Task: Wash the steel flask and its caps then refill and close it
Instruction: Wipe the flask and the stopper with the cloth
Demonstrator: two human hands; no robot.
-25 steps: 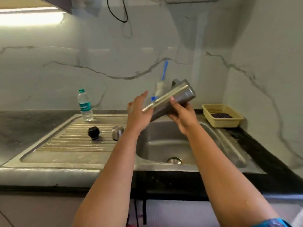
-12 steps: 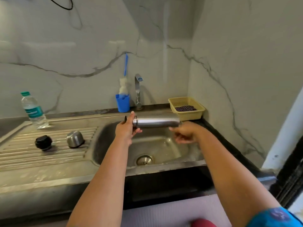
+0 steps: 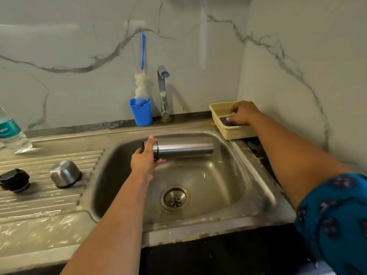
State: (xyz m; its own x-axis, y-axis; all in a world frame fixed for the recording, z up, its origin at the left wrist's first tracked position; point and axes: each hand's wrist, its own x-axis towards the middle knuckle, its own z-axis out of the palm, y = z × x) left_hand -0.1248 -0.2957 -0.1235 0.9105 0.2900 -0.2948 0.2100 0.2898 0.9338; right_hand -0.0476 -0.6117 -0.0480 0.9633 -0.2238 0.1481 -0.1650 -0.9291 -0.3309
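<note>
The steel flask (image 3: 184,149) lies horizontally over the sink basin (image 3: 208,181), mouth to the left. My left hand (image 3: 145,157) grips it at the threaded neck. My right hand (image 3: 243,113) reaches into the yellow basket (image 3: 232,132) at the back right, its fingers on a dark scrub pad (image 3: 226,121). The steel outer cap (image 3: 65,173) and the black inner cap (image 3: 14,180) sit on the ribbed drainboard (image 3: 49,197) at the left.
The tap (image 3: 163,92) stands behind the basin, with a blue cup (image 3: 141,113) holding a bottle brush (image 3: 141,86) beside it. A plastic water bottle (image 3: 12,133) stands at the far left. The drain (image 3: 175,198) lies in the basin floor. A marble wall closes the right.
My right hand let go of the flask's base and moved to the yellow basket. My left hand alone now holds the flask, still level over the basin. The view has shifted closer.
</note>
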